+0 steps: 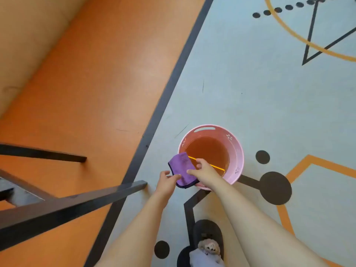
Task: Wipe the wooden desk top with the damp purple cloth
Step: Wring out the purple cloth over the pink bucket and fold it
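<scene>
The purple cloth [182,169] with a dark hem hangs over the near left rim of a pink bucket [236,151] that stands on the floor and holds water. My left hand [167,182] pinches the cloth's lower left edge. On the cloth's right side, over the bucket rim, my right hand [205,171] grips it. The wooden desk top does not show in this view; only dark metal legs [77,199] appear at the left.
The floor is orange on the left and pale grey-green on the right, split by a dark stripe [169,87]. Black dots and orange lines mark the grey part. A dark slipper [209,236] with a plush toy on it is at the bottom.
</scene>
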`<state>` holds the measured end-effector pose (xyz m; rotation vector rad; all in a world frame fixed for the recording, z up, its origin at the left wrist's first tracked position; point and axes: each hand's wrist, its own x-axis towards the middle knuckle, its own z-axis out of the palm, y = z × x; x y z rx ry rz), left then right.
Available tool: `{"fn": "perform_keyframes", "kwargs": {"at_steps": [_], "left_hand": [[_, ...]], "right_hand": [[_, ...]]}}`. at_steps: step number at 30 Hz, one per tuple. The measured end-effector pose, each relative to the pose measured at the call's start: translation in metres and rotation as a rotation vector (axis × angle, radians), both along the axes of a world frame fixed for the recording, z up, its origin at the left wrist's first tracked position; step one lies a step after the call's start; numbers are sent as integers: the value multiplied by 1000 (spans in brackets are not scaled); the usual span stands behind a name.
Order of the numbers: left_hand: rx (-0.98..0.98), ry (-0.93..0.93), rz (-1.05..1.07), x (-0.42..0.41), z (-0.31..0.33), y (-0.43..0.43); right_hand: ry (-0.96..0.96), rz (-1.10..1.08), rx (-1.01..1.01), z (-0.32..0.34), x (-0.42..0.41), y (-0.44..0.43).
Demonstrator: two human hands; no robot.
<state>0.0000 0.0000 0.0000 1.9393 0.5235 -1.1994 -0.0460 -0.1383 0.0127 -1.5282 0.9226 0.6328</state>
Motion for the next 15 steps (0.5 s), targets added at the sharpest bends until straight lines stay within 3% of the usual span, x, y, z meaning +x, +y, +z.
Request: {"fn": "perform_keyframes", "kwargs": {"at_steps": [3,7,12,15], "left_hand": [[-79,104,176,0,-25,-2],[-331,294,503,1,-32,-3],[-307,234,513,5,-23,2],[-220,61,453,8,5,9]], "right_hand": [[2,-48,98,-22,3,3],[-18,-186,204,-27,1,3],[-66,-276,173,-5,1,4],[-108,-344,205,21,-5,3]]}}
